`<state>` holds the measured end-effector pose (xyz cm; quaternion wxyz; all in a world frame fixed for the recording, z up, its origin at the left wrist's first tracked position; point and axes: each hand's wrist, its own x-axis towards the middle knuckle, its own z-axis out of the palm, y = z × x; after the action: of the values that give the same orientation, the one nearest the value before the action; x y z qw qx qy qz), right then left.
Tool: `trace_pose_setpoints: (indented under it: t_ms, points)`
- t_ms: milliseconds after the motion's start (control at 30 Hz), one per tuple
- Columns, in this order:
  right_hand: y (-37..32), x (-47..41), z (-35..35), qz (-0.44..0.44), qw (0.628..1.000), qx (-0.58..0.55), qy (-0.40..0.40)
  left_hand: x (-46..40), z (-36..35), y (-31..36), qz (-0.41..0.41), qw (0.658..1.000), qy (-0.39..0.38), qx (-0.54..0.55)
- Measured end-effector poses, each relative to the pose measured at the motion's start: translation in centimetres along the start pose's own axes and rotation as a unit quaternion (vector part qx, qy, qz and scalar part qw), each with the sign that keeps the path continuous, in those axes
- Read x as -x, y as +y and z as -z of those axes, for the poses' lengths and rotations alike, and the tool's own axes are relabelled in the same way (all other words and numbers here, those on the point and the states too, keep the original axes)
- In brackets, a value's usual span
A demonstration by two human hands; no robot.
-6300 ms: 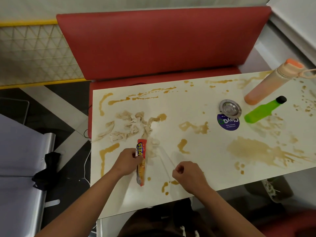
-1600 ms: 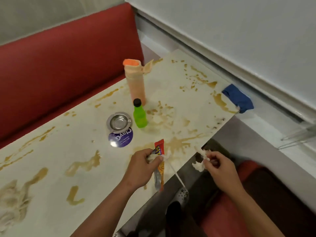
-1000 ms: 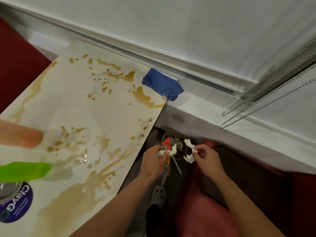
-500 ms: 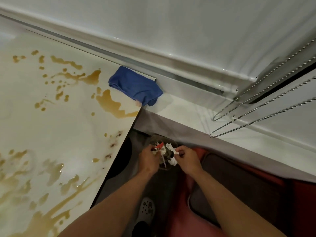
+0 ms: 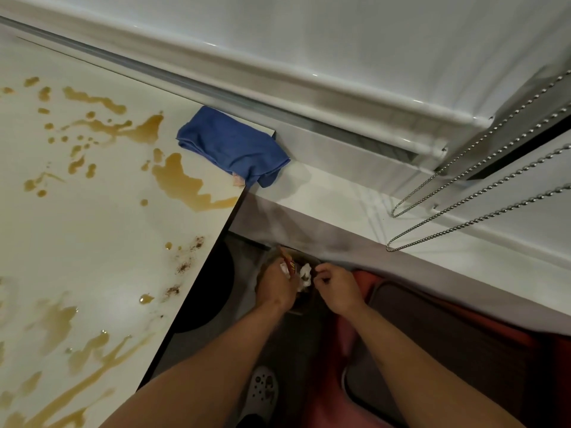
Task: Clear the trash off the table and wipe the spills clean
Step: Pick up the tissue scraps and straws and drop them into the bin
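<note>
The white table [image 5: 92,236] fills the left side, marked with brown spills [image 5: 182,183] and splatter. A folded blue cloth [image 5: 231,146] lies on its far corner, overhanging the edge. Below the table's edge, both hands hover over a small dark bin [image 5: 312,261] on the floor. My left hand [image 5: 275,288] grips a red snack wrapper [image 5: 289,263] together with a bit of white tissue. My right hand [image 5: 338,288] has its fingers curled, pinching a crumpled white tissue [image 5: 305,277] over the bin's mouth.
A white window sill [image 5: 355,205] and frame run behind the bin, with two bead chains [image 5: 463,211] hanging at the right. A red seat [image 5: 432,350] lies at the lower right. A white clog [image 5: 262,390] shows on the dark floor.
I have turned from the table's middle to its right end. Both hands carried the wrapper and tissues off the table and down over the bin, dropping a little lower in the last half second.
</note>
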<state>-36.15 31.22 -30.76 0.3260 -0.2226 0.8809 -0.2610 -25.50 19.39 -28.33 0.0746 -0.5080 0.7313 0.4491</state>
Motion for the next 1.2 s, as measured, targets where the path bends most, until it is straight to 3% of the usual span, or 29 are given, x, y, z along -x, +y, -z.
trace_pose_setpoints:
  t_ms: [267,467,700,967,1200]
  points:
    - [-5.3,3.5,3.1,0.047,0.995,-0.087,0.002,4.7,5.0,1.8,-0.077,0.997,0.004,0.0]
    - [-13.4,8.2,6.7,0.121,0.986,-0.111,-0.005,9.7,12.8,3.4,-0.17,0.985,-0.015,-0.027]
    - [-23.6,15.7,8.6,0.203,0.969,-0.131,-0.056,15.7,22.4,1.9,-0.192,0.981,0.032,-0.015]
    - [-32.4,26.0,3.3,0.252,0.954,-0.095,-0.127,25.4,32.1,-7.6,-0.148,0.986,0.069,0.03]
    - [-38.9,37.0,-5.1,0.296,0.937,-0.051,-0.179,36.2,40.5,-22.1,-0.105,0.985,0.124,0.054]
